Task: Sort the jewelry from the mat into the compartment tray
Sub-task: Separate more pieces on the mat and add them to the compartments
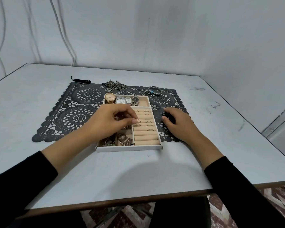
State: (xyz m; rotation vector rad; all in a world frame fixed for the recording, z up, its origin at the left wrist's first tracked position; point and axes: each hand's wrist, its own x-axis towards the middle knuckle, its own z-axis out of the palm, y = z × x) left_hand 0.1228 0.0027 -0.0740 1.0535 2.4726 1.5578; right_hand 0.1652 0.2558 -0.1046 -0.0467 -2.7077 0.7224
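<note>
Ring pinched over the tray's roll section

The left hand (109, 119) pinches a ring (138, 122) at its fingertips, just above the tray's (128, 148) cushioned rolls. The right hand (179, 122) rests, fingers curled, on the mat (82, 102) beside the tray; whether it holds anything is unclear.

On the table (138, 175), the left hand (112, 119) pinches a ring (138, 122) over the padded ring rolls (146, 134) of the tray (128, 148). The right hand (179, 124) rests with bent fingers on the mat (72, 119) at the tray's 3 o'clock. Watches (120, 100) sit in its 12 o'clock row; chains (113, 85) and a bracelet (153, 91) lie beyond.
</note>
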